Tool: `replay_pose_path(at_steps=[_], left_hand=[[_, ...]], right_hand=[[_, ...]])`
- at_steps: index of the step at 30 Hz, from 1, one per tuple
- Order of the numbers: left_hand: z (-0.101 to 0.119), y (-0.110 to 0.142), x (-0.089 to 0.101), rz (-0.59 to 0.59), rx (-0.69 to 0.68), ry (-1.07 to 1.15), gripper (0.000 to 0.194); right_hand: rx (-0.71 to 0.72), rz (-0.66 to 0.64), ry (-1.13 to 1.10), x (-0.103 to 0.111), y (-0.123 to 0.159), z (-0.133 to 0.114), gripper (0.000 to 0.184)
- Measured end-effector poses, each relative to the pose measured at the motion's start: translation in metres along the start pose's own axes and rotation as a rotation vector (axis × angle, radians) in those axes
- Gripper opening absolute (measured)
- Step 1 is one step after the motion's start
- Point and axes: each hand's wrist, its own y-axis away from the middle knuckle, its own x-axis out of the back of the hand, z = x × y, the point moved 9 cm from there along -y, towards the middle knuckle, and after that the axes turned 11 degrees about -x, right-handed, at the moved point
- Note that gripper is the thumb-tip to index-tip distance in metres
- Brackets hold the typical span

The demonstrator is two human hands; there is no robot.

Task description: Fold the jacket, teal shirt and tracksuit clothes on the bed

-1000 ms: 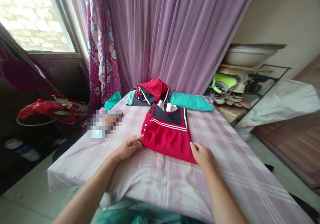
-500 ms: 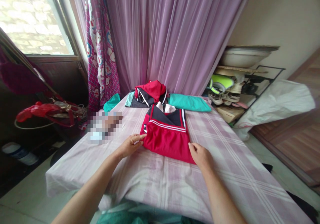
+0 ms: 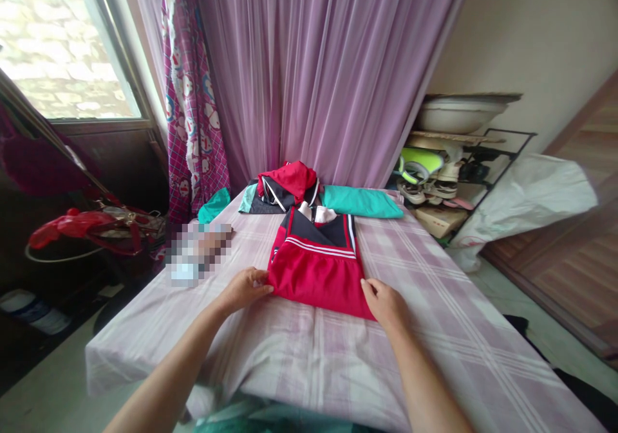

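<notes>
A red and navy jacket with white stripes lies folded on the table, its hem side toward me and its pale collar at the far end. At its near left edge my left hand pinches the red cloth between thumb and fingers. My right hand grips the near right edge in the same way. Behind the jacket sits a crumpled red and dark garment. Beside that, on the right, is a folded teal cloth.
A plaid cloth covers the table. Another teal cloth rests at the far left edge, near a blurred-out patch. Purple curtains hang behind. A shoe rack with a basin stands at right; a red bag is at left.
My left hand has shifted slightly left and toward me, and the jacket's left side lies flatter, covering more of the striped trim there. My right hand keeps its place. The view has tilted a little.
</notes>
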Motion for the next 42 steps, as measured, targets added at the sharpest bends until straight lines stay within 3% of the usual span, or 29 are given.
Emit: replay_pose_path(at_steps=[5, 12, 15, 18, 20, 29, 32, 34, 36, 38, 40, 42], left_hand=[[-0.008, -0.002, 0.008, 0.14, 0.082, 0.058, 0.021], [-0.008, 0.002, 0.015, 0.229, 0.09, 0.093, 0.028], [-0.01, 0.007, 0.007, 0.176, 0.084, 0.259, 0.034], [-0.01, 0.012, -0.007, 0.033, 0.081, 0.47, 0.043], [-0.009, 0.015, -0.01, -0.037, 0.068, 0.491, 0.047], [0.0, 0.013, 0.005, -0.11, -0.068, 0.044, 0.049], [0.007, 0.012, 0.022, -0.011, -0.075, -0.085, 0.041], [0.022, 0.012, 0.03, 0.073, -0.161, -0.151, 0.045], [0.04, 0.011, 0.024, 0.061, -0.291, -0.224, 0.049], [0.051, 0.008, 0.005, -0.064, -0.373, -0.302, 0.053], [0.049, 0.004, -0.013, -0.19, -0.366, -0.374, 0.062], [0.04, -0.002, -0.021, -0.258, -0.322, -0.421, 0.07]], right_hand=[[-0.02, 0.005, 0.011, 0.004, 0.004, -0.003, 0.037], [-0.031, -0.007, 0.059, 0.009, 0.008, -0.008, 0.035], [-0.038, -0.017, 0.075, 0.007, 0.007, -0.008, 0.034], [-0.042, 0.001, 0.086, 0.007, 0.007, -0.009, 0.034], [-0.043, 0.013, 0.09, 0.008, 0.008, -0.009, 0.035], [-0.008, 0.001, -0.086, -0.002, 0.001, 0.001, 0.029], [0.054, 0.026, -0.245, 0.001, 0.001, 0.003, 0.029], [0.187, 0.043, -0.349, 0.008, 0.006, -0.002, 0.027], [0.358, 0.014, -0.404, 0.014, 0.015, -0.01, 0.025], [0.477, -0.063, -0.394, 0.015, 0.025, -0.015, 0.025], [0.517, -0.148, -0.352, 0.012, 0.032, -0.014, 0.029], [0.53, -0.211, -0.294, 0.008, 0.037, -0.013, 0.044]])
